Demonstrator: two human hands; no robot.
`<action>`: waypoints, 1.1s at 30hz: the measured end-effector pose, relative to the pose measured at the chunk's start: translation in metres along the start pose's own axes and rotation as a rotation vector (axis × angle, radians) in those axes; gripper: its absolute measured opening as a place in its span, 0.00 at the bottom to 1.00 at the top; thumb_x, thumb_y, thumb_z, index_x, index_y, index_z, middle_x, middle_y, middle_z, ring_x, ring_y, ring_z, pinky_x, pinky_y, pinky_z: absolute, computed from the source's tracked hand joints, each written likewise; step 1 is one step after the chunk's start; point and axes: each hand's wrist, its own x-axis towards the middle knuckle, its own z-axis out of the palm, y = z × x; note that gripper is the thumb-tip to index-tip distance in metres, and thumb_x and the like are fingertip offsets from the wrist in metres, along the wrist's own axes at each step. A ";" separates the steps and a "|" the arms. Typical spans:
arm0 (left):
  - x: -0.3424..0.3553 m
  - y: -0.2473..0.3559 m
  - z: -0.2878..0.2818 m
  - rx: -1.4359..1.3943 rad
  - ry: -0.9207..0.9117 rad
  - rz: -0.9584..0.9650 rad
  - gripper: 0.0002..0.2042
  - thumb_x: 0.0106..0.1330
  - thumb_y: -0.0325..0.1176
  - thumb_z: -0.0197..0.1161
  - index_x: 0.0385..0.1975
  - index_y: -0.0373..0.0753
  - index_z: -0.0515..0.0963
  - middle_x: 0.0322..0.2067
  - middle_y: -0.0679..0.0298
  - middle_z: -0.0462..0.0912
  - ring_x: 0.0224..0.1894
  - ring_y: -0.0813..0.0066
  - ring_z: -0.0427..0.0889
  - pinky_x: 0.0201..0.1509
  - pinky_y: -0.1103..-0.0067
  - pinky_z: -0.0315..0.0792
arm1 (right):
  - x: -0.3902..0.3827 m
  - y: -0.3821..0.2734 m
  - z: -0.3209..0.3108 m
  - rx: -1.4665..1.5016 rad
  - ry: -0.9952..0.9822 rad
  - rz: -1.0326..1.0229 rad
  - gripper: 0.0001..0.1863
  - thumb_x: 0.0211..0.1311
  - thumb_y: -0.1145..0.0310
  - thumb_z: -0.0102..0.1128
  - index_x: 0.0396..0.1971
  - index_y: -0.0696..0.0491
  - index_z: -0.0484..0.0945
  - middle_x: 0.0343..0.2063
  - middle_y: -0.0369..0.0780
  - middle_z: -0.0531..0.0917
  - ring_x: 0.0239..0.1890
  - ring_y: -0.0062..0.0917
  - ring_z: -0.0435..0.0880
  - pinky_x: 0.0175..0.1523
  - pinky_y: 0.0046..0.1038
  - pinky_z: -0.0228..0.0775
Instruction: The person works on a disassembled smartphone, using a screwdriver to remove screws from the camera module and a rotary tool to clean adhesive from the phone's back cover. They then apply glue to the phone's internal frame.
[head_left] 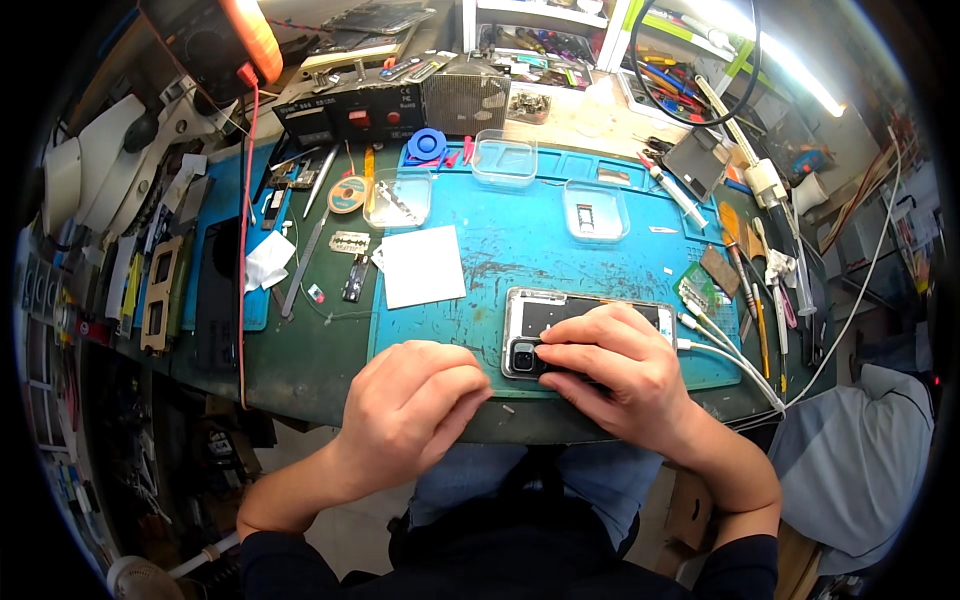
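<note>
the right hand point(618, 360) touches a rectangular smartphone point(558, 310) at its glossy, squarish camera module point(523, 356). the left hand point(412, 394) curls, knuckles rounded; i cannot tell either's grip.

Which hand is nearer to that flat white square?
The left. The left hand is on the square's near side, apart from it; the right hand is farther off to the right, over the phone.

The sleeves point(738, 566) are dark navy — the trousers point(452, 486) blue
</note>
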 end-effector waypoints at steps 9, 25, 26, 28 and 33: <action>0.007 0.003 -0.002 0.066 -0.076 -0.025 0.16 0.63 0.26 0.77 0.51 0.34 0.85 0.43 0.60 0.86 0.41 0.60 0.86 0.43 0.67 0.79 | -0.001 0.002 0.000 -0.014 -0.010 -0.020 0.15 0.56 0.74 0.81 0.44 0.55 0.90 0.45 0.39 0.89 0.43 0.35 0.87 0.48 0.34 0.81; 0.007 0.008 -0.003 0.143 -0.194 -0.016 0.23 0.61 0.29 0.77 0.59 0.42 0.87 0.47 0.65 0.83 0.46 0.63 0.81 0.51 0.67 0.76 | -0.001 -0.001 0.002 -0.063 -0.010 -0.047 0.17 0.55 0.76 0.79 0.46 0.56 0.90 0.46 0.41 0.87 0.43 0.36 0.87 0.48 0.35 0.81; 0.007 0.009 -0.003 0.151 -0.196 -0.012 0.23 0.61 0.29 0.77 0.59 0.42 0.87 0.47 0.65 0.83 0.46 0.63 0.81 0.51 0.68 0.75 | -0.001 -0.001 0.002 -0.067 -0.008 -0.047 0.17 0.54 0.77 0.78 0.46 0.56 0.90 0.46 0.41 0.87 0.43 0.36 0.87 0.48 0.35 0.81; 0.007 0.009 -0.003 0.172 -0.204 -0.004 0.23 0.62 0.30 0.77 0.59 0.42 0.87 0.47 0.65 0.83 0.46 0.63 0.81 0.51 0.68 0.75 | -0.001 -0.003 0.002 -0.079 -0.004 -0.045 0.17 0.54 0.78 0.77 0.46 0.57 0.90 0.46 0.41 0.87 0.44 0.36 0.87 0.49 0.35 0.80; 0.009 0.006 -0.003 0.238 -0.208 0.073 0.22 0.64 0.34 0.76 0.58 0.40 0.87 0.46 0.65 0.81 0.45 0.67 0.80 0.45 0.70 0.74 | -0.008 -0.006 -0.007 -0.198 0.007 -0.040 0.19 0.51 0.78 0.74 0.47 0.57 0.90 0.48 0.40 0.88 0.45 0.35 0.87 0.51 0.35 0.80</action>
